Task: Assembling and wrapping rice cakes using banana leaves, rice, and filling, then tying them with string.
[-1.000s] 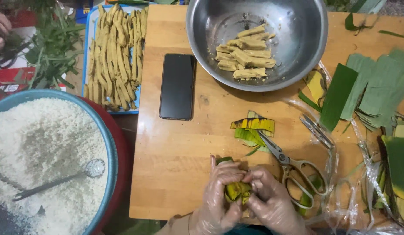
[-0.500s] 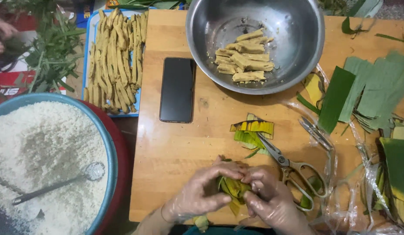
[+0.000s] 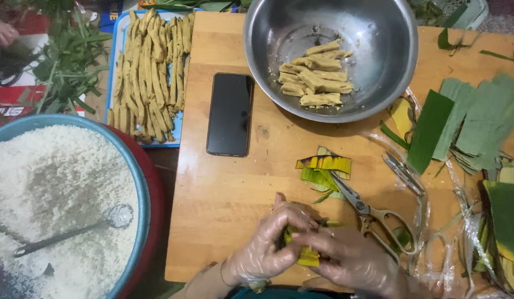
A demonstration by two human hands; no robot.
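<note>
At the near edge of the wooden table (image 3: 235, 221), both hands in thin clear gloves close together on a small folded leaf parcel (image 3: 305, 256), yellow-green. The left hand (image 3: 271, 243) wraps it from the left with fingers curled over its top; the right hand (image 3: 354, 260) presses against it from the right, fingertips laid across the fold. Both are clamped on the parcel, which sits just above the table's near edge, a little right of the middle.

Just beyond the hands lie leaf trimmings (image 3: 323, 169), yellow and green, and a pair of scissors (image 3: 373, 213) with blades shut, pointing toward the trimmings, its handles near the right hand. A second, smaller metal tool (image 3: 402, 173) lies just to the right of it.

A black phone (image 3: 230, 114) lies face up toward the table's left edge. At the far edge stands a steel bowl (image 3: 378, 83) holding pale yellow filling sticks (image 3: 315, 80). Cut green leaf strips (image 3: 473, 122) are stacked at the right edge, among clear plastic wrap.

Left of the table, a blue tray (image 3: 177, 133) carries many more filling sticks, and a large blue basin (image 3: 138, 194) holds white rice (image 3: 52, 182) with a ladle (image 3: 74, 232) resting in it.
</note>
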